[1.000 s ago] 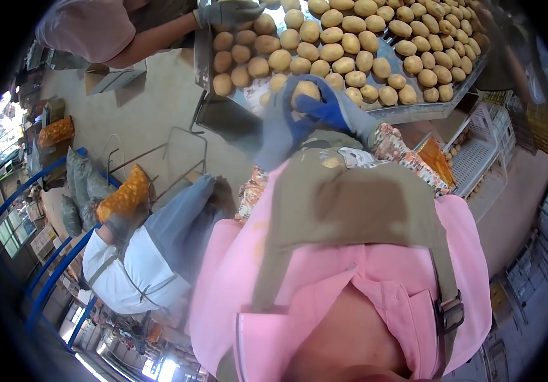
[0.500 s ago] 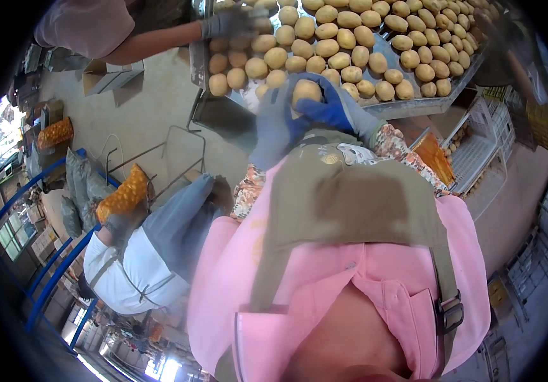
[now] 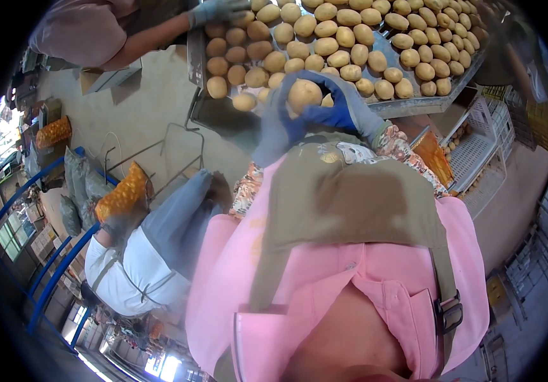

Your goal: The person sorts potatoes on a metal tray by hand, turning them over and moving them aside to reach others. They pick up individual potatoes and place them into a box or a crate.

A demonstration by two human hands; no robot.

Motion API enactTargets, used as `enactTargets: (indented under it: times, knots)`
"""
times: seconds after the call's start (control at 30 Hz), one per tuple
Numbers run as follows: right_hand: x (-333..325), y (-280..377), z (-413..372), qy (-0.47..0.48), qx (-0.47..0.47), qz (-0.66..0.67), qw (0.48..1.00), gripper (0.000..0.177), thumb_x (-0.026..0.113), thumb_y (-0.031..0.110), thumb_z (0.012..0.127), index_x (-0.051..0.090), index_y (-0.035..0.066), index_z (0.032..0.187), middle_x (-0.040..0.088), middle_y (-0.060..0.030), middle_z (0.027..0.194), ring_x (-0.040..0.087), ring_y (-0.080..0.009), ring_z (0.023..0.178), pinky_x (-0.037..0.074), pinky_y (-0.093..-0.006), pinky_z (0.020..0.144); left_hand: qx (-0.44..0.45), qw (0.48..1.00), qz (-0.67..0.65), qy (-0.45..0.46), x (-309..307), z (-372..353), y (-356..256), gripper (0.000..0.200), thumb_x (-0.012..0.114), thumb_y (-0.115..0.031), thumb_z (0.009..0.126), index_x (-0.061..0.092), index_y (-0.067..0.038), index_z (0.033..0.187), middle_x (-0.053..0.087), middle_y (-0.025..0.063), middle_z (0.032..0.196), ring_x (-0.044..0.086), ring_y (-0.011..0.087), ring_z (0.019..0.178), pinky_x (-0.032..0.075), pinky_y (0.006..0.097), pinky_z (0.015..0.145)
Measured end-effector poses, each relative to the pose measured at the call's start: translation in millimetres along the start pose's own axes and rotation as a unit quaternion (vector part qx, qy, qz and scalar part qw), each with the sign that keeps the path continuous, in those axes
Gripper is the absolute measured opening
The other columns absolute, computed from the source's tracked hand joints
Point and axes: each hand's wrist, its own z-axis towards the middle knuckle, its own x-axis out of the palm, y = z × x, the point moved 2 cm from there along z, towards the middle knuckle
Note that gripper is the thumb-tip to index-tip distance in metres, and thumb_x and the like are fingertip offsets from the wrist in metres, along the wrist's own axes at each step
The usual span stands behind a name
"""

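A large round potato is held between my two gloved hands at the near edge of the metal sorting table. My left hand, in a grey and blue glove and slightly blurred, closes on the potato's left side. Around its right and far side curl the blue-coated fingers of my right hand, with the thumb beneath. Many loose potatoes lie in rows on the table just beyond my hands. One more potato sits by the table's edge, left of my left hand.
A co-worker's gloved hand reaches over the table's far left. Another person in white bends beside a net sack at left. To my right stands a white plastic crate. A blue rail runs at lower left.
The co-worker's hand has moved up and left, away from the potatoes. Potatoes at the table's left have shifted, one towards the near edge. My hands still hold the potato, nearly in place.
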Motion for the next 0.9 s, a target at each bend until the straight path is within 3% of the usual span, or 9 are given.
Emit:
enactTargets:
  times: [0.3,0.37,0.47,0.57,0.6,0.7,0.77,0.8,0.9]
  knots:
    - [-3.1,25.7,5.3,0.026,0.026,-0.021,0.999,0.060,0.072,0.034,0.078,0.054,0.007,0.128,0.061,-0.0103,0.118,0.058,-0.0182,0.106,0.047,-0.0324,0.092,0.102,0.990,0.097,-0.001,-4.4,5.4,-2.9,0.080,0.081,-0.019,0.069,0.044,-0.006,0.138,0.056,0.0178,0.123,0.056,0.0336,0.111,0.046,0.0396,0.094]
    - [-1.7,22.4,8.4,0.034,0.015,-0.021,0.999,0.057,0.071,0.032,0.079,0.054,0.007,0.127,0.060,-0.0093,0.117,0.058,-0.0171,0.104,0.047,-0.0318,0.092,0.064,0.992,0.111,0.023,0.0,6.5,-1.4,0.079,0.081,-0.021,0.069,0.044,-0.007,0.138,0.057,0.0178,0.121,0.056,0.0339,0.111,0.046,0.0397,0.094]
    - [3.4,-25.7,10.3,0.037,0.073,0.143,0.986,0.058,0.071,0.033,0.081,0.053,0.006,0.129,0.060,-0.0088,0.114,0.057,-0.0155,0.101,0.047,-0.0306,0.091,0.037,0.988,0.141,0.040,-2.2,6.3,6.1,0.074,0.079,-0.023,0.072,0.046,-0.009,0.136,0.058,0.0180,0.121,0.056,0.0344,0.111,0.045,0.0400,0.095]
    - [-25.2,-44.1,4.2,-0.071,0.119,0.002,0.990,0.068,0.073,0.036,0.084,0.044,0.007,0.139,0.058,-0.0132,0.120,0.054,-0.0177,0.111,0.045,-0.0306,0.095,0.101,0.978,0.181,-0.007,-14.3,16.0,52.3,0.060,0.070,-0.027,0.082,0.049,-0.007,0.134,0.056,0.0201,0.126,0.054,0.0369,0.115,0.043,0.0416,0.098]
    - [-39.6,-74.4,4.4,-0.117,0.112,-0.011,0.987,0.071,0.073,0.035,0.083,0.042,0.007,0.141,0.059,-0.0150,0.122,0.052,-0.0187,0.115,0.044,-0.0311,0.097,-0.060,0.984,0.167,-0.015,-28.1,19.5,49.2,0.061,0.066,-0.032,0.085,0.046,-0.006,0.137,0.053,0.0201,0.132,0.051,0.0380,0.119,0.041,0.0420,0.101]
    - [-73.5,-96.8,-12.7,-0.190,0.129,0.050,0.972,0.061,0.061,0.031,0.094,0.036,0.006,0.144,0.050,-0.0141,0.132,0.051,-0.0201,0.114,0.043,-0.0303,0.099,-0.042,0.947,0.312,-0.060,-46.0,31.2,116.0,0.063,0.064,-0.034,0.086,0.043,-0.008,0.140,0.049,0.0196,0.137,0.052,0.0366,0.120,0.042,0.0413,0.101]
    - [-104.3,-155.0,-17.8,-0.223,0.097,-0.134,0.961,0.065,0.060,0.035,0.093,0.034,0.009,0.146,0.048,-0.0210,0.135,0.053,-0.0293,0.117,0.043,-0.0355,0.100,-0.043,0.907,0.406,0.100,-50.5,45.2,116.7,0.068,0.062,-0.036,0.087,0.036,-0.009,0.144,0.047,0.0201,0.140,0.055,0.0358,0.118,0.042,0.0400,0.101]
    - [-102.2,-153.6,-17.0,-0.224,0.096,-0.134,0.961,0.065,0.060,0.035,0.093,0.034,0.009,0.146,0.048,-0.0210,0.135,0.053,-0.0293,0.117,0.043,-0.0355,0.100,-0.043,0.907,0.406,0.100,-50.1,55.1,114.1,0.068,0.062,-0.036,0.087,0.036,-0.009,0.144,0.047,0.0201,0.140,0.055,0.0358,0.118,0.042,0.0400,0.101]
    - [-75.0,-114.9,-12.6,-0.184,0.271,-0.368,0.870,0.076,0.067,0.039,0.082,0.034,0.015,0.146,0.045,-0.0332,0.133,0.049,-0.0476,0.119,0.041,-0.0463,0.101,-0.161,0.875,0.432,0.151,-40.5,80.8,120.4,0.063,0.062,-0.030,0.086,0.040,-0.004,0.140,0.058,0.0175,0.123,0.060,0.0345,0.108,0.049,0.0429,0.088]
